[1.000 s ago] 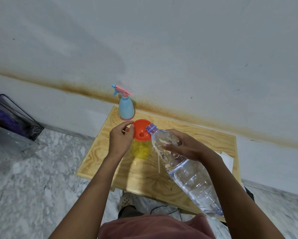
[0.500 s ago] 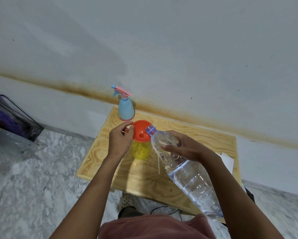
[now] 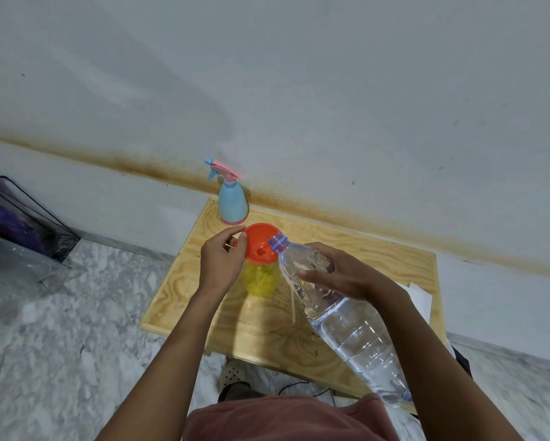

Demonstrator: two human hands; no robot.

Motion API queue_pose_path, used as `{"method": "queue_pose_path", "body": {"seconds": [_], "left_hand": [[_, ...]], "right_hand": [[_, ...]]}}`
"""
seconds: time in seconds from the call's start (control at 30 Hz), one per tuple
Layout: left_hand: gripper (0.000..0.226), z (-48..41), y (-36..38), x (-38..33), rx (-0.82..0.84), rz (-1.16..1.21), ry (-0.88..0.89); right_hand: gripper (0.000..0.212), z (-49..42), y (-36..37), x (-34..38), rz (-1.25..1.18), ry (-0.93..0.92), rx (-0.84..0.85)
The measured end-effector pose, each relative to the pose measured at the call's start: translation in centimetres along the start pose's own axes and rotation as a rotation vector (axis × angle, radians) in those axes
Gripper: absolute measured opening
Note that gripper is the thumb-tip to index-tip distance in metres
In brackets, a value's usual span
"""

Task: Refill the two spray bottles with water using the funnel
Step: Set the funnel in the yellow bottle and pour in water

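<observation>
Nearest, along the bottom edge: a reddish-brown shirt [image 3: 283, 418]. Just past it, under the near edge of the table [image 3: 178, 297], a pale perforated clog [image 3: 232, 374] on the grey marbled floor [image 3: 60, 329].

Above the table's right half, a large clear water bottle [image 3: 347, 323], tilted with base toward the body and mouth away, water pooled in the lower part. Gripped round its upper body by the right hand [image 3: 340, 275], fingers curled over the plastic. Bluish neck ring at the mouth, laid against the right rim of the orange funnel [image 3: 261, 246]; cannot tell whether water is running out.

Left hand [image 3: 219, 262] at the funnel's left rim, thumb and forefinger pinching the edge. Funnel seated in the neck of the yellow spray bottle [image 3: 259, 280], upright on the wood, no trigger head on it. Beside it on the table, a thin white tube [image 3: 292, 305], partly behind the water bottle. Farther right, a white sheet of paper [image 3: 420, 297] at the table's edge.

Beyond, at the table's far left corner, the blue spray bottle [image 3: 232, 205], upright, pink trigger head fitted, nozzle pointing left, well apart from both hands. Behind it, a grey wall [image 3: 299, 90] with a brown stained band. Far left, a black wire basket [image 3: 28, 218] holding something purple.
</observation>
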State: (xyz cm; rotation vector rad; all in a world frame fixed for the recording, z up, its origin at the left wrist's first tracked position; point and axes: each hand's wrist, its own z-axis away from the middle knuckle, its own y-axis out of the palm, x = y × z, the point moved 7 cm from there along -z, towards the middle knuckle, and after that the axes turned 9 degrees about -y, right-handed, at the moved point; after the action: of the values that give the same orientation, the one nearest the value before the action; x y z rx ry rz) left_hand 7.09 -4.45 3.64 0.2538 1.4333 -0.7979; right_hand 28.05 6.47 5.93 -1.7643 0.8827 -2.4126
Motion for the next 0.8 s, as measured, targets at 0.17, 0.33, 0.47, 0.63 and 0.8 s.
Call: {"method": "queue_pose_path", "body": {"seconds": [0.17,0.33,0.47,0.63,0.8], "left_hand": [[0.023,0.0,0.0,-0.1,0.002,-0.004,0.001],[0.021,0.2,-0.1,-0.3,-0.001,-0.008,0.001],[0.02,0.1,-0.2,-0.2,0.003,-0.018,-0.003],[0.02,0.1,-0.2,-0.4,-0.001,-0.035,0.011],[0.019,-0.1,0.0,-0.2,0.001,-0.041,0.018]], "right_hand": [[0.06,0.2,0.0,0.3,0.015,-0.049,-0.028],[0.065,0.8,-0.4,0.6,0.077,-0.148,-0.13],[0.065,2.0,-1.6,0.7,0.051,-0.224,-0.301],[0.063,2.9,-4.3,1.1,-0.011,-0.267,-0.532],[0.067,3.5,-6.9,-0.6,-0.114,-0.249,-0.762]]}}
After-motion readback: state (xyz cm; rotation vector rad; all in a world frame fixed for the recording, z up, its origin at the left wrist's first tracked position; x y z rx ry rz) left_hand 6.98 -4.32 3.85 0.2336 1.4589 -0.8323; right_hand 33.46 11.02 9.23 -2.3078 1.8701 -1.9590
